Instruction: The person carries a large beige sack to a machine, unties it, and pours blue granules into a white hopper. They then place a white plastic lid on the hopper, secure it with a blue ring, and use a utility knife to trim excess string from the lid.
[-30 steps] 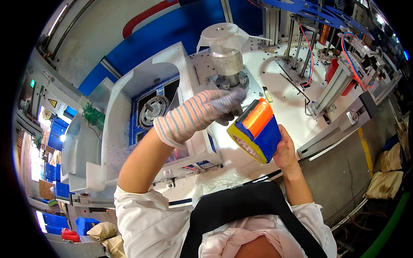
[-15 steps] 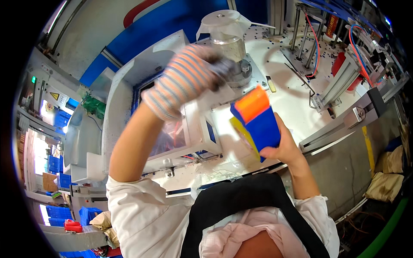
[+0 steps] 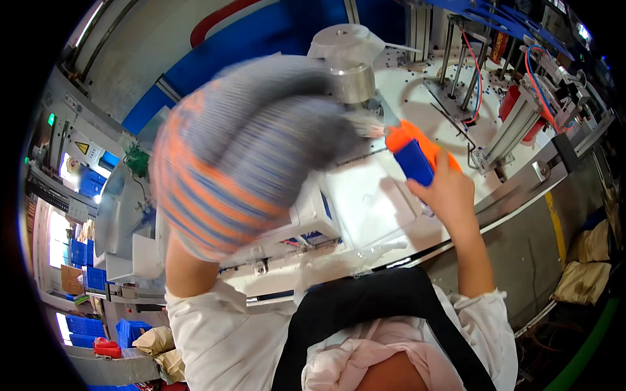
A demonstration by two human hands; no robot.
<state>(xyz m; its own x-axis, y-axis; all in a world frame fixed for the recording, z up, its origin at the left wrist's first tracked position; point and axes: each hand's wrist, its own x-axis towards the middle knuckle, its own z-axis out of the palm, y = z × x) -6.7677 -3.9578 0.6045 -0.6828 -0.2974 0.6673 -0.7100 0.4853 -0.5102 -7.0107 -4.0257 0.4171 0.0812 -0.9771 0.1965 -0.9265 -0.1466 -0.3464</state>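
Note:
My right hand [image 3: 450,193], bare, grips a blue and orange block-shaped piece [image 3: 415,163] over the right part of the white worktable [image 3: 424,111]. Its orange part runs along the far side, and the blue face points toward me. My left hand [image 3: 241,153] wears a striped glove with grey fingers and is raised close to the camera. Motion smears its fingers, so whether they hold anything does not show. Just beyond those fingers stands a metal cylinder [image 3: 355,81] under a pale round cover [image 3: 345,42].
A white machine housing [image 3: 287,225] lies partly behind my left hand. Metal posts with red and blue hoses [image 3: 466,72] rise at the far right, near an aluminium frame [image 3: 515,124]. Crumpled clear plastic film [image 3: 345,257] lies along the near edge. Dark specks dot the tabletop.
My left hand has swung left and up toward the camera, away from the cylinder. The block in my right hand has moved slightly right and farther away, and has turned, its yellow side now out of sight.

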